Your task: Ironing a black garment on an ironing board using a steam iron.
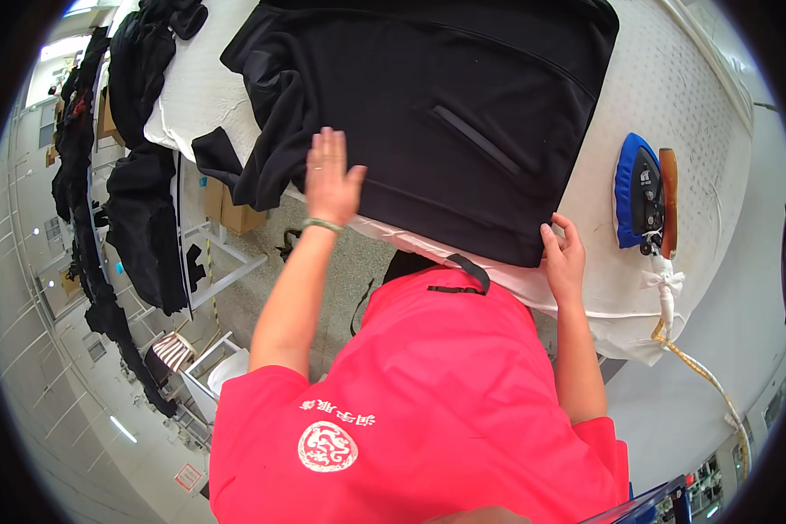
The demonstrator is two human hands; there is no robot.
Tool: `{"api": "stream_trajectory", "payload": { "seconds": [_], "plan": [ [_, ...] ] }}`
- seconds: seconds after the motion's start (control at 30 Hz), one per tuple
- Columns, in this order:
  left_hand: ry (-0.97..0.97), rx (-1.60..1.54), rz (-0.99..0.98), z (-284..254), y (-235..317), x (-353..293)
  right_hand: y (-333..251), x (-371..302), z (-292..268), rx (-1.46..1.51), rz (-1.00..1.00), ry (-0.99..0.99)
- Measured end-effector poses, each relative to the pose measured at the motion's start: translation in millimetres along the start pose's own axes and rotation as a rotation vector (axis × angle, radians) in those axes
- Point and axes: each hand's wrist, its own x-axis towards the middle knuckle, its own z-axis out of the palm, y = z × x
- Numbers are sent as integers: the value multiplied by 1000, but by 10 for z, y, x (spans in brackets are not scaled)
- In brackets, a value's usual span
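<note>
A black garment (pixel 428 113) with a slanting zipped pocket (pixel 476 140) lies spread on the white padded table (pixel 655 79). My left hand (pixel 330 179) rests flat on its lower left part, fingers stretched out and thumb spread. To the left of that hand the fabric is bunched in folds, and a sleeve end (pixel 218 157) hangs by the table edge. My right hand (pixel 565 253) is at the garment's near right corner, thumb and fingers slightly bent and apart, touching its edge. Whether any fabric is pinched there is hard to see.
An iron (pixel 646 192) with a blue cover and brown handle lies on the table to the right, its wrapped hose (pixel 707 375) trailing toward me. Black garments (pixel 144 218) hang at the left. A cardboard box (pixel 236 212) and a white frame (pixel 205 375) stand beyond the table edge.
</note>
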Motion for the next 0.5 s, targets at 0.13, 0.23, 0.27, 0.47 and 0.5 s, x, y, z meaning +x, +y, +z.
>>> {"api": "stream_trajectory", "payload": {
  "seconds": [0.13, 0.23, 0.27, 0.47, 0.5],
  "plan": [
    [-69, -25, 28, -144, -126, -114, -17, 77, -22, 20, 21, -40],
    [-4, 62, 44, -2, 367, -287, -90, 207, -67, -26, 52, -71],
    [-55, -14, 105, -5, 603, -307, -113, 258, -96, -57, 83, -72],
    [-320, -508, 910, -1, 1332, 36, -619, 760, -11, -239, -29, 48],
    [-300, -456, 836, -99, 1233, 187, -722, 831, 17, -289, -77, 113]
  ]
}}
